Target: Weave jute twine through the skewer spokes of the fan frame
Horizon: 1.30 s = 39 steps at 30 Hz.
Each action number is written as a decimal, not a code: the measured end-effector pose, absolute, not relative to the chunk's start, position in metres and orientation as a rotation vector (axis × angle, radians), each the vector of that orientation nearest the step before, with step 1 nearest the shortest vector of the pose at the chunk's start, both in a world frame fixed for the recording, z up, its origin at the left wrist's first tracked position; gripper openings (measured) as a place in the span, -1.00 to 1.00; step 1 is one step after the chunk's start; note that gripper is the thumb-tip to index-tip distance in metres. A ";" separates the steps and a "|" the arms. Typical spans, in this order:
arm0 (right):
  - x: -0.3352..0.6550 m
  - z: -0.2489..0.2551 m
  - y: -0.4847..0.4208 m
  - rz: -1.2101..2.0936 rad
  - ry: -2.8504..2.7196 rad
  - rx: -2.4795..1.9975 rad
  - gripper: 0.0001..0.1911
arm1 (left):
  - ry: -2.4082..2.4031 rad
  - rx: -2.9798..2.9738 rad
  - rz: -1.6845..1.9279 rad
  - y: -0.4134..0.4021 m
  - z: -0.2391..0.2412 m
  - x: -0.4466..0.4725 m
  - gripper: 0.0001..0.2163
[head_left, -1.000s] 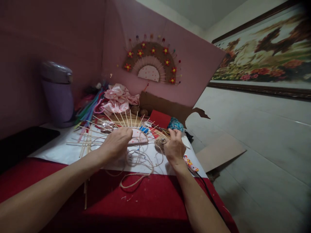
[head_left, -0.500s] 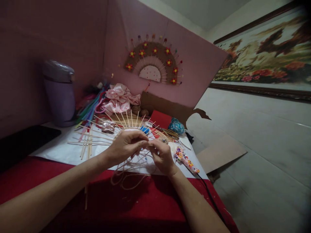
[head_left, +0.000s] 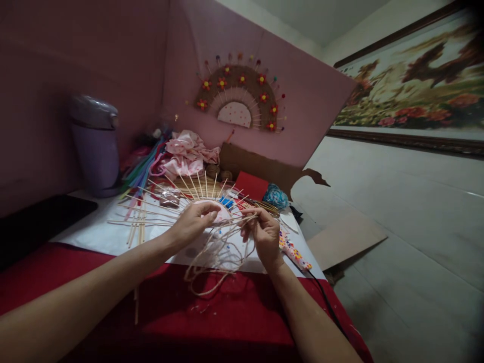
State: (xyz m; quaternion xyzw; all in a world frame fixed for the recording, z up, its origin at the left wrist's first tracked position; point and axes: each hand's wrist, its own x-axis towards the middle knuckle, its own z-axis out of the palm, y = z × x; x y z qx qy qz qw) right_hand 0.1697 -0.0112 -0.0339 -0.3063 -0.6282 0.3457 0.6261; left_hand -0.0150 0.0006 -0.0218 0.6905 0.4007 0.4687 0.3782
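Note:
A half-round piece with a pink face (head_left: 222, 216) lies in the middle of the white sheet, thin wooden sticks (head_left: 197, 186) fanning out from its curved edge. My left hand (head_left: 192, 222) is closed over the left part of this piece, thumb and fingers on its face; some fingertips are hidden. To its right, my right hand (head_left: 265, 236) pinches a strand of beige twine (head_left: 247, 218) between thumb and fingers. Loose loops of the twine (head_left: 206, 291) hang between both hands and over the front edge of the sheet.
Right of my right hand lies a flower-patterned glue gun (head_left: 295, 254) with a black cord. Behind are blue yarn (head_left: 276, 195), red card (head_left: 251, 185), crumpled pink cloth (head_left: 189, 154) and colourful pipe cleaners (head_left: 141, 166). A purple flask (head_left: 96, 156) and dark flat object (head_left: 45, 222) stand left.
My hands were close together at the half-round piece. My right hand has moved right, drawing the twine with it, and more of the pink face shows. The left hand stays near its place.

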 end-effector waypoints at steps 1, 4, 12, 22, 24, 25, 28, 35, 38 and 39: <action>0.170 -0.033 -0.011 0.805 -1.429 -0.688 -0.82 | 1.014 1.805 1.178 0.002 -0.025 -0.014 -0.76; 0.172 -0.033 -0.009 0.853 -1.387 -0.637 -0.79 | 1.022 1.882 1.116 0.004 -0.031 -0.011 -0.75; 0.175 -0.027 -0.008 0.987 -1.212 -0.619 -0.81 | 0.878 1.510 0.921 -0.006 -0.024 -0.005 -0.76; 0.175 -0.029 -0.006 1.029 -1.230 -0.624 -0.84 | 0.789 1.436 1.141 -0.010 -0.014 -0.012 -0.84; 0.175 -0.030 -0.006 1.041 -1.242 -0.634 -0.83 | 0.800 1.453 1.142 -0.010 -0.014 -0.012 -0.76; 0.175 -0.030 -0.006 1.051 -1.251 -0.634 -0.82 | 0.810 1.466 1.131 -0.010 -0.014 -0.011 -0.75; 0.174 -0.031 -0.006 1.093 -1.304 -0.634 -0.82 | 0.802 1.499 1.032 -0.011 -0.017 -0.008 -0.74; 0.174 -0.034 -0.007 1.167 -1.395 -0.623 -0.84 | 0.735 1.453 0.773 -0.014 -0.027 -0.002 -0.77; 0.175 -0.031 -0.006 1.188 -1.369 -0.613 -0.81 | 0.698 1.436 0.860 -0.014 -0.024 -0.003 -0.78; 0.176 -0.031 -0.006 1.183 -1.355 -0.609 -0.79 | 0.690 1.430 0.907 -0.014 -0.022 -0.003 -0.78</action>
